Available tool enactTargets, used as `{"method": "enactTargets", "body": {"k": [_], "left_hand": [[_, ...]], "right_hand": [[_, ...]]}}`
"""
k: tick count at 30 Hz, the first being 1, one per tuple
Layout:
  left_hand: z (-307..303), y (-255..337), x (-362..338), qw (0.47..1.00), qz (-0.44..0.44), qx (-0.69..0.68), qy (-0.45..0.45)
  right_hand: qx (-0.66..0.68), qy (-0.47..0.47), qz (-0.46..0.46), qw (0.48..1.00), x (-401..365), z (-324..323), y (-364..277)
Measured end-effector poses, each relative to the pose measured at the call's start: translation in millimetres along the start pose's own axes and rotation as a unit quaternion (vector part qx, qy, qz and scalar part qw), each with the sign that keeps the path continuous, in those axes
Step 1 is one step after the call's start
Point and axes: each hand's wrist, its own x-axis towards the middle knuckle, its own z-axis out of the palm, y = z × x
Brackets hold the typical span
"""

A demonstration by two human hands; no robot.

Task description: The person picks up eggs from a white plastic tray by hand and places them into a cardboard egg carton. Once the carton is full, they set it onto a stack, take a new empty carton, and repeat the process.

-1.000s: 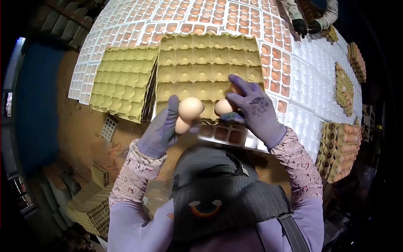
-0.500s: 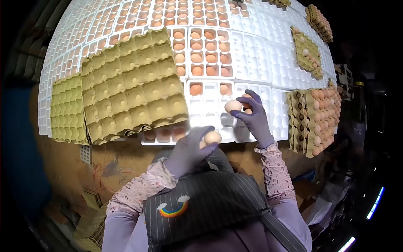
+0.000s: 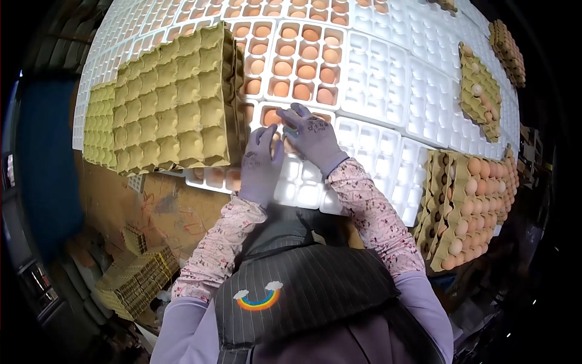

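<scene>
Both my hands wear purple-grey gloves and are close together over a white foam egg tray. My left hand curls its fingers around an egg that is mostly hidden. Beside it, my right hand reaches into the tray with its fingers bent over another egg, seen only in part. A brown egg rests in a cell just beyond the fingertips. The front cells of this tray hold no eggs.
Stacked cardboard egg trays stand left of my hands. Foam trays filled with brown eggs lie ahead. Unfilled foam trays extend right. At the right edge, egg-filled cardboard trays stand tilted. More cardboard trays are stacked below left.
Both hands have moved forward and closer together, from above the table's front edge to the foam tray's cells, with eggs in them. The camera view has shifted.
</scene>
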Motion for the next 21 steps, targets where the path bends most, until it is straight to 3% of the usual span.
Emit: {"method": "enactTargets", "body": {"k": [1, 2, 4, 7, 9, 10, 13, 15, 17, 19, 20, 21], "left_hand": [[4.5, -4.3, -4.5, 0.987, -0.043, -0.151, 0.023], [5.1, -6.8, -15.6, 0.988, -0.006, -0.144, 0.056], [17.7, -24.3, -28.0, 0.990, 0.021, -0.122, 0.068], [29.4, -37.2, -34.9, 0.993, 0.032, -0.098, 0.062], [31.9, -35.0, -33.6, 0.995, 0.085, -0.014, 0.058], [27.3, -29.7, -33.3, 0.993, 0.076, -0.039, 0.075], [-23.4, -14.1, -54.2, 0.990, 0.125, -0.065, 0.013], [-84.9, -9.1, -69.7, 0.968, 0.250, -0.010, 0.025], [-136.7, -31.1, -68.4, 0.932, 0.258, 0.114, 0.226], [-183.8, -72.0, -52.1, 0.918, 0.027, 0.163, 0.362], [-204.1, -100.8, -35.8, 0.912, -0.036, 0.212, 0.349], [-219.3, -127.4, -21.0, 0.900, -0.099, 0.258, 0.337]], "right_hand": [[0.006, -0.007, -0.009, 1.000, 3.0, 1.8, 7.4], [0.007, -0.007, -0.015, 1.000, 0.0, 3.0, 12.6], [0.112, 0.105, -0.007, 0.988, -18.0, 9.5, 20.0], [0.109, 0.138, -0.027, 0.984, -42.9, 26.8, 23.8], [0.087, 0.117, -0.057, 0.988, -45.2, 25.9, 28.2], [0.101, 0.108, -0.046, 0.988, -43.9, 16.1, 23.7], [0.203, 0.111, 0.025, 0.972, -42.3, -10.8, 9.2], [0.235, 0.110, 0.055, 0.964, -40.1, -29.7, -2.7], [0.411, 0.088, 0.136, 0.897, -29.6, -40.8, -24.7], [0.416, 0.069, 0.111, 0.900, -16.1, -37.4, -46.5], [0.240, 0.107, -0.043, 0.964, -9.3, -20.7, -49.0], [0.049, 0.146, -0.194, 0.969, 0.4, -8.4, -57.1]]}}
